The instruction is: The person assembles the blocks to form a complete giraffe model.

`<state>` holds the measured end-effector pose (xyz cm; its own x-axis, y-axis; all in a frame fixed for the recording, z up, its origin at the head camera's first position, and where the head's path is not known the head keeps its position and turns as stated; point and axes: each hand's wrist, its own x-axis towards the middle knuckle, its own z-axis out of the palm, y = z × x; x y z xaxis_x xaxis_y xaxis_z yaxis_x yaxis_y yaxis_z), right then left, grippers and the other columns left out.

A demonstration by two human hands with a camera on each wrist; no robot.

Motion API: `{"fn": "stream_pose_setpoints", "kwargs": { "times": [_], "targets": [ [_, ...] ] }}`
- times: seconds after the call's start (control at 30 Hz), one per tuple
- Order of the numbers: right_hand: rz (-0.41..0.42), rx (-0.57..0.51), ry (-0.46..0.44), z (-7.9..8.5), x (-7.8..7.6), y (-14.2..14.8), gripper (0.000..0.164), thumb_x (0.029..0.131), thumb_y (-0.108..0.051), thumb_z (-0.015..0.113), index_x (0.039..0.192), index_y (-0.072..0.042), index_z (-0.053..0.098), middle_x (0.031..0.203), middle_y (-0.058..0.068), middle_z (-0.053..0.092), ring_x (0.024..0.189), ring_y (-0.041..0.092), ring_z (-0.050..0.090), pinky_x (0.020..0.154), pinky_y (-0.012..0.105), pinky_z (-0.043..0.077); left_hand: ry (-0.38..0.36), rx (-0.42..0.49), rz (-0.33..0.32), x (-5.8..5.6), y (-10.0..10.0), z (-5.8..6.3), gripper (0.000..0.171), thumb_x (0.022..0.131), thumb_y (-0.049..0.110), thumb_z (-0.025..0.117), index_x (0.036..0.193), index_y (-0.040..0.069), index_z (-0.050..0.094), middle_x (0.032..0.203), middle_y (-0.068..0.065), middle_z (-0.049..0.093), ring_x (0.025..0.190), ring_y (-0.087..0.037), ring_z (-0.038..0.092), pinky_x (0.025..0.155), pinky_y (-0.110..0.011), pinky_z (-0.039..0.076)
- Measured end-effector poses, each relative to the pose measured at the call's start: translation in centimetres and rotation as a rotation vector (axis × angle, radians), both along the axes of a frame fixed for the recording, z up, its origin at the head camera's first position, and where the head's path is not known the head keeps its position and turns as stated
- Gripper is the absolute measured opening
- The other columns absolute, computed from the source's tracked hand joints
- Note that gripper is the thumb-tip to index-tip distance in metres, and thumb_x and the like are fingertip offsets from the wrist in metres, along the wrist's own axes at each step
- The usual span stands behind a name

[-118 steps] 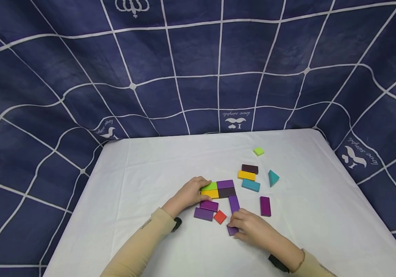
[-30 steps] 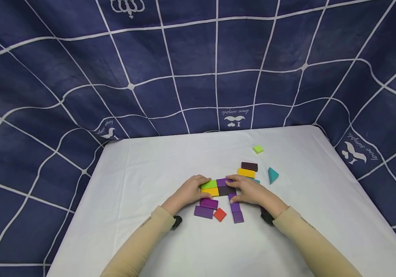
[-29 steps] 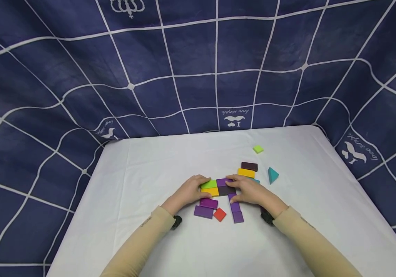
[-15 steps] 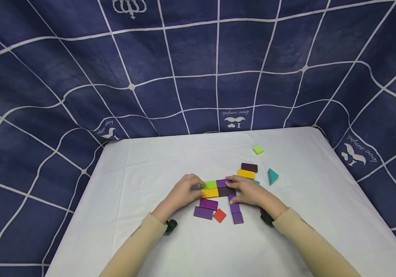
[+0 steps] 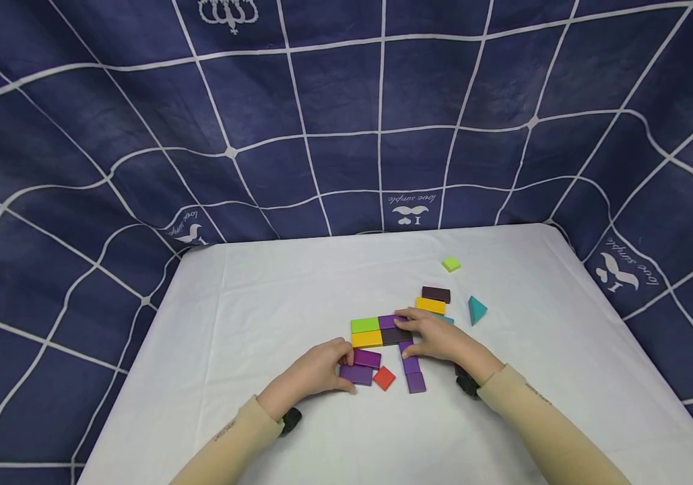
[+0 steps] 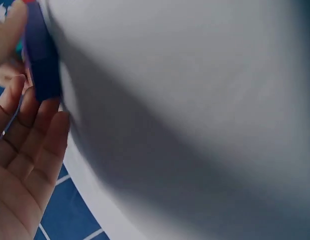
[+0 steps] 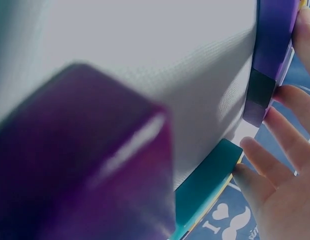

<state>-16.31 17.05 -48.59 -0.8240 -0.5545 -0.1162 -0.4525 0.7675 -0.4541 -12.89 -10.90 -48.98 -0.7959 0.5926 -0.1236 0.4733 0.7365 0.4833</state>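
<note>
In the head view my left hand is at the left ends of a magenta block and a purple block. Its thumb lies along the purple block's near side, its fingers at the far side. The left wrist view shows extended fingers by a purple block end. My right hand rests its fingertips against a flat arrangement: lime block, yellow block, dark brown block and a purple block. Its thumb touches a purple upright block, which continues into another purple block.
A red square lies between the purple pieces. Beyond my right hand are a dark brown block, a yellow block, a partly covered teal block and a teal triangle. A lime square lies near the back of the white table.
My left hand has left the lime and yellow blocks and moved nearer, to the loose purple and magenta blocks. Earlier, my right hand moved from the lowest purple block up to the arrangement's right end.
</note>
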Motion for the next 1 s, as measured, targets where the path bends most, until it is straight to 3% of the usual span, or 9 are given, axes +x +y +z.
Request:
{"fn": "stream_pose_setpoints", "kwargs": {
  "times": [0.13,0.3,0.47,0.57,0.77,1.0],
  "targets": [
    [0.002,-0.01,0.006,-0.2,0.0,0.0,0.071,0.081,-0.037,0.079,0.14,-0.007,0.054,0.151,0.009,0.047,0.139,0.036,0.042,0.113,0.053,0.038,0.014,-0.031,-0.032,0.5,0.0,-0.2,0.041,0.07,0.031,0.09,0.088,0.018,0.056,0.085,0.009,0.054,0.076,-0.005,0.047,0.071,-0.019,0.045],
    [0.005,0.0,0.014,-0.1,0.0,0.1,0.071,0.081,-0.037,0.079,0.14,-0.007,0.054,0.151,0.01,0.046,0.14,0.037,0.041,0.114,0.053,0.038,-0.039,0.043,0.002,0.4,-0.8,0.3,0.036,0.07,0.025,0.09,0.09,0.016,0.061,0.084,0.008,0.057,0.076,-0.006,0.05,0.071,-0.021,0.047],
    [0.011,0.005,0.017,0.0,0.0,0.1,0.07,0.081,-0.037,0.079,0.14,-0.006,0.054,0.151,0.01,0.046,0.14,0.037,0.041,0.114,0.052,0.037,-0.073,0.148,0.096,-0.8,-2.2,1.0,0.034,0.071,0.023,0.09,0.095,0.017,0.067,0.088,0.009,0.061,0.081,-0.01,0.055,0.075,-0.024,0.05],
    [0.018,-0.001,0.024,0.0,0.0,0.1,0.07,0.081,-0.036,0.079,0.139,-0.006,0.054,0.151,0.01,0.046,0.14,0.037,0.041,0.114,0.052,0.037,-0.016,0.171,0.187,-1.7,-2.9,1.0,0.033,0.071,0.023,0.089,0.096,0.017,0.068,0.09,0.008,0.061,0.082,-0.011,0.056,0.075,-0.025,0.05],
    [0.037,-0.005,0.043,-0.1,0.1,0.2,0.07,0.081,-0.035,0.079,0.139,-0.004,0.054,0.15,0.012,0.047,0.14,0.038,0.041,0.114,0.051,0.038,0.108,0.113,0.356,-3.5,-3.3,-0.1,0.036,0.071,0.024,0.089,0.097,0.012,0.068,0.087,0.003,0.06,0.077,-0.011,0.053,0.071,-0.026,0.049],
    [0.036,-0.011,0.04,0.0,0.2,0.2,0.07,0.081,-0.035,0.079,0.139,-0.004,0.054,0.15,0.012,0.047,0.14,0.039,0.041,0.114,0.052,0.038,0.092,0.05,0.401,-4.4,-2.8,-0.8,0.035,0.076,0.029,0.086,0.1,0.01,0.069,0.087,0.0,0.061,0.077,-0.013,0.054,0.075,-0.029,0.051]
  ]
}}
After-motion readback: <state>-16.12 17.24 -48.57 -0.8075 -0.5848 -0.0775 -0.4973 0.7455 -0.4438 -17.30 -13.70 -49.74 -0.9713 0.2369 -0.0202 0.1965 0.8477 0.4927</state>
